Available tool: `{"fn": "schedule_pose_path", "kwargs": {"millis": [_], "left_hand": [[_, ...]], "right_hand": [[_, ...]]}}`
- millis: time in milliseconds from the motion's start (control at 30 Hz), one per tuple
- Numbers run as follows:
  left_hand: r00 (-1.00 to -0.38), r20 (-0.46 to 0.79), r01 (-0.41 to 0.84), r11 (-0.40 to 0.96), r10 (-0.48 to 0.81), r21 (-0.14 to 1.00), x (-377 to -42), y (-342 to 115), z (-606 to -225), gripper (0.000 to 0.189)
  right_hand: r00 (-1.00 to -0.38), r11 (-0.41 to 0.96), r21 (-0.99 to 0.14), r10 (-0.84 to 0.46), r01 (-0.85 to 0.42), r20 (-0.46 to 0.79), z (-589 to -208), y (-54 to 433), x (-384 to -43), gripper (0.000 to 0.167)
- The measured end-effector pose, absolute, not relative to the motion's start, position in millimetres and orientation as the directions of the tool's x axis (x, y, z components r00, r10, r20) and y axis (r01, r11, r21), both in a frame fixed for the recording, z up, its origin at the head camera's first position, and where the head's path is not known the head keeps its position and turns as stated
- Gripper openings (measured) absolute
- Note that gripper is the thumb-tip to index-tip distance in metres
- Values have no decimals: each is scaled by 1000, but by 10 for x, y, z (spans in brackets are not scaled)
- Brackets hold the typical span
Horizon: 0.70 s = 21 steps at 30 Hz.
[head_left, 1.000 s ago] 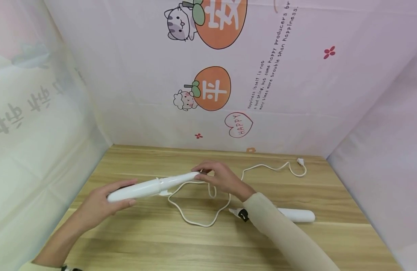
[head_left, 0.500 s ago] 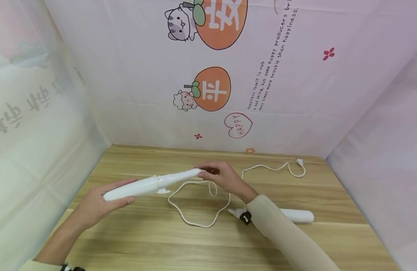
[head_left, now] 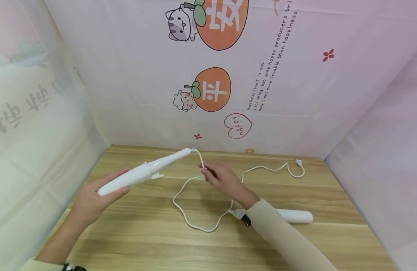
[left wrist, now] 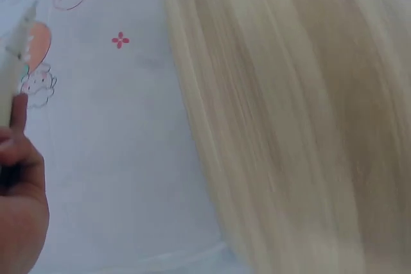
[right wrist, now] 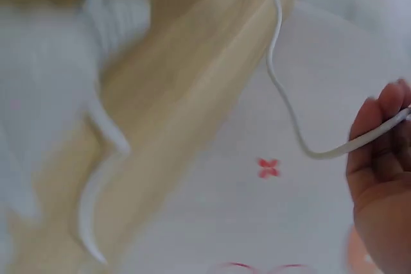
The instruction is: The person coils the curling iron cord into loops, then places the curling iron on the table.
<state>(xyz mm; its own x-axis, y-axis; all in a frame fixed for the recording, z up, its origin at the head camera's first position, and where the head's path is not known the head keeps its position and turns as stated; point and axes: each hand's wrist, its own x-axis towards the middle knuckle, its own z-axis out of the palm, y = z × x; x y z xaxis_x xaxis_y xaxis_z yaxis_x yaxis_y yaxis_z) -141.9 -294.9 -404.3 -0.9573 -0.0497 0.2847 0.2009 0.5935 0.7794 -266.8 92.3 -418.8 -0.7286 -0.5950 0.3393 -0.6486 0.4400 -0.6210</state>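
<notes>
A white corded wand that looks like a curling iron is held aloft, tilted, its cord end up to the right. My left hand grips its thick end between thumb and fingers; a small tab sticks out below its middle. From the narrow end, the white cord drops to my right hand, which pinches it. In the right wrist view, the cord runs into the curled fingers of that hand. The left wrist view catches only part of the left hand and wand.
Partly under my right sleeve lies a second white wand on the wooden table. Loops of cord lie at the table's middle, and a white plug sits at the back right. Printed cloth walls bound the back and sides.
My right hand has shifted from the wand's narrow end onto its cord. The wand has swung steeper, with its cord end rising and its thick end moving slightly left.
</notes>
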Motion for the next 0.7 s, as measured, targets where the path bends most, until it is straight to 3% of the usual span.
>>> {"fn": "schedule_pose_path", "kwargs": {"millis": [67,167,400,467,567,700], "left_hand": [[-949,313,217,627,-45,748,-1409,-2900,-4042,56],[-937,350,252,679,-7,689,-1392,-2851,-4045,54],[-945,304,294,728,123,619,-1366,-2856,-4076,51],[-954,248,293,697,168,654,-1363,-2892,-4096,50],[-952,195,302,625,236,720,-1361,-2976,-4149,49],[-931,204,342,520,304,783,-1360,-3078,-4246,49]], "right_hand": [[-671,548,-392,-644,-739,367,-4142,892,-2603,24],[-578,583,-112,-727,-805,370,-4082,864,-2520,14],[-309,433,279,-866,-857,393,-4005,889,-2500,11],[-253,395,311,-876,-865,409,-4002,903,-2515,11],[-226,368,274,-871,-888,437,-4017,920,-2531,7],[-283,342,49,-842,-938,459,-4055,938,-2538,11]]}}
